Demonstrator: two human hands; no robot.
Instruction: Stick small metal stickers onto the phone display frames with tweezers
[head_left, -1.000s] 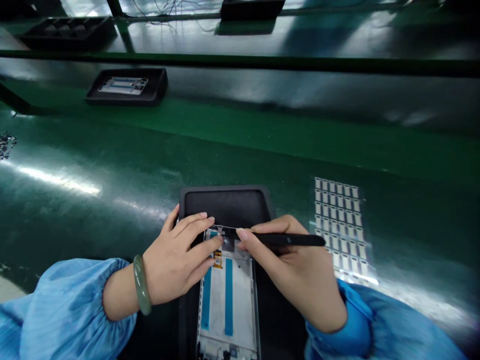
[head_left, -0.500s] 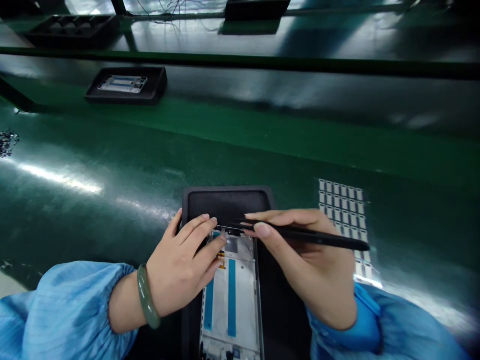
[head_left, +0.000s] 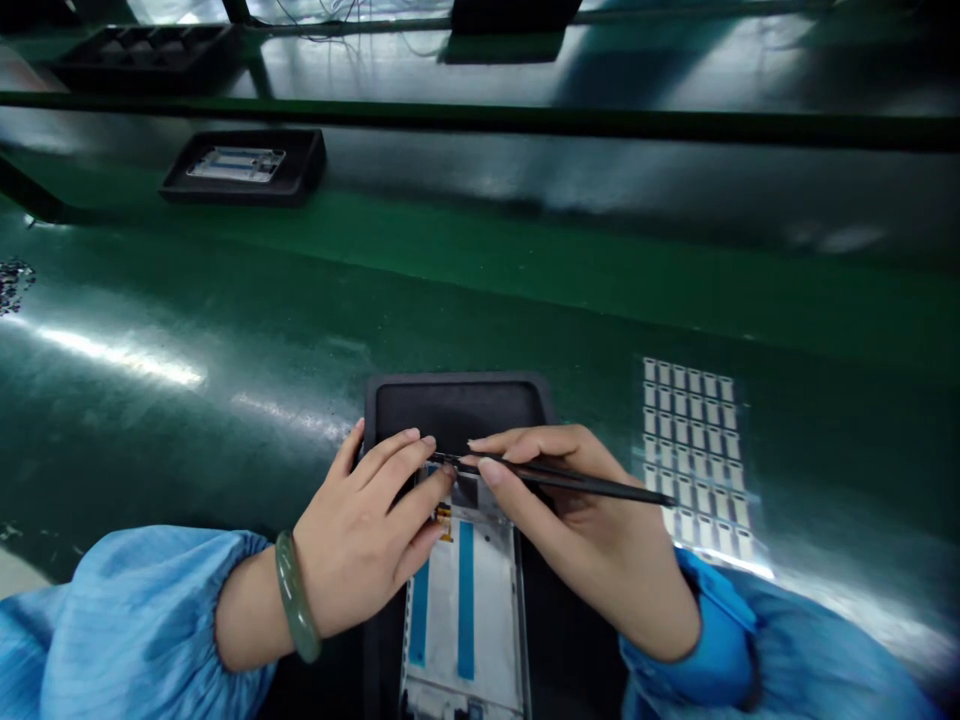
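A phone frame (head_left: pixel 491 590), silvery with blue strips, lies in a black tray (head_left: pixel 459 380). My left hand (head_left: pixel 375 520) rests over its upper left part, fingers spread and the index fingertip touching near the top edge. From the right, my right hand (head_left: pixel 592 530) grips black tweezers (head_left: pixel 592 484) between thumb and fingers. Their tips reach the top edge of the frame, close to my left index finger. Whether anything sits between the tips is too small to tell. A small orange flex piece (head_left: pixel 445 522) shows beside my left thumb.
To the right lies a sheet of small pale rectangular parts (head_left: pixel 694 430). Another black tray (head_left: pixel 304 165) with a phone frame (head_left: pixel 236 164) stands farther back on the left. Small dark parts (head_left: pixel 13 285) are heaped at the left edge. A raised shelf (head_left: pixel 375 80) spans the back.
My right hand has moved left with the tweezers, bringing their tips to the frame's top edge by my left fingertip. My left hand has stayed in place.
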